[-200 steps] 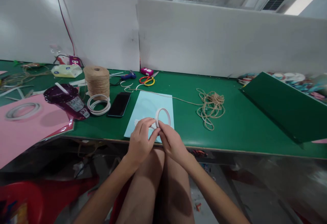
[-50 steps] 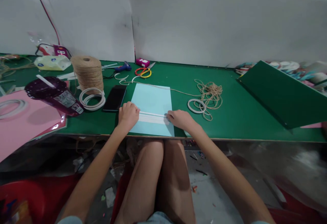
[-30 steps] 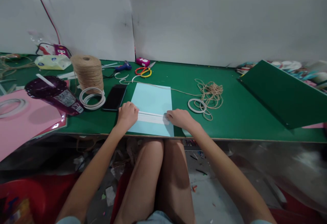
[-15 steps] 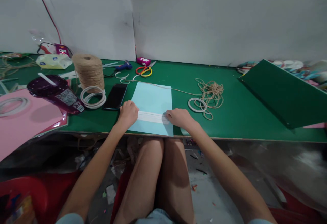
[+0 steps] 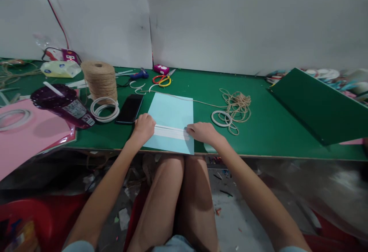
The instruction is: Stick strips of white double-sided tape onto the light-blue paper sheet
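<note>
A light blue sheet of paper (image 5: 171,110) lies near the front edge of the green table. Across it runs a folded white paper strip (image 5: 171,132), with a thin dark gap along its upper part. My left hand (image 5: 144,126) is closed at the strip's left end, close to the phone. At the other end my right hand (image 5: 202,131) pinches the strip, fingers curled. Over the top of the sheet passes a thin twine (image 5: 205,102) that leads to a tangled heap of twine (image 5: 238,104) on the right.
Left of the sheet are a black phone (image 5: 130,108), white rings (image 5: 105,110), a twine spool (image 5: 99,79) and a purple cup (image 5: 63,104). Scissors (image 5: 165,80) and a blue glue gun (image 5: 140,74) lie behind. A white ring (image 5: 221,118) and green board (image 5: 322,108) are at right.
Both hands stay almost in place. The dark gap along the strip's upper part shows more clearly, and the strip's upper edge looks slightly lifted.
</note>
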Motion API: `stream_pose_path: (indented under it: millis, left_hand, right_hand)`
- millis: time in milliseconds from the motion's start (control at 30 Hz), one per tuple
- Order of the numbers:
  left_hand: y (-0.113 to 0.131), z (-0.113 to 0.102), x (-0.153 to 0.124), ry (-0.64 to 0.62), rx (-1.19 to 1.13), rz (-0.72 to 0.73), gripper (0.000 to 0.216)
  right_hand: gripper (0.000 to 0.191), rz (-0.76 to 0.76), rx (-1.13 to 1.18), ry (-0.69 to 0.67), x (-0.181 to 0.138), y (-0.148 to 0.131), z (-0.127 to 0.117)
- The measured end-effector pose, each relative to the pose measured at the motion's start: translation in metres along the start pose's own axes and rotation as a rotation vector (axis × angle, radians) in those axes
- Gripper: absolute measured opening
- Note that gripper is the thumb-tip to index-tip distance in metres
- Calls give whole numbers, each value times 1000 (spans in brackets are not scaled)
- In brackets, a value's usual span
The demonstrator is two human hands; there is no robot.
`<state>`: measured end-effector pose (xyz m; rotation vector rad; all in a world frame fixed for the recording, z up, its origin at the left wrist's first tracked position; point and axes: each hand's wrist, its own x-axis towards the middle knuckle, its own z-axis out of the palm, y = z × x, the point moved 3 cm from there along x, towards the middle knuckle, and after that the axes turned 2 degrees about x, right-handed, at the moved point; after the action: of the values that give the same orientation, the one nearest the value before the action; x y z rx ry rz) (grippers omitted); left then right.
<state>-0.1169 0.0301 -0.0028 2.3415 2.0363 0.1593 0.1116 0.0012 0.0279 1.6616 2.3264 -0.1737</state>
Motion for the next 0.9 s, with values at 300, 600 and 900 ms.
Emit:
stream_pose_path:
  millis: [300, 600, 900]
  left_hand:
    - [7, -1, -6, 19, 45, -10, 22]
    - [6, -4, -7, 3, 34, -10, 23]
    - [3, -4, -7, -22, 22, -11, 22]
  right_hand:
    - [34, -110, -4, 106, 1, -3, 1]
    - [25, -326, 96, 252, 10, -2, 14]
    - [26, -310, 66, 222, 6, -4, 7]
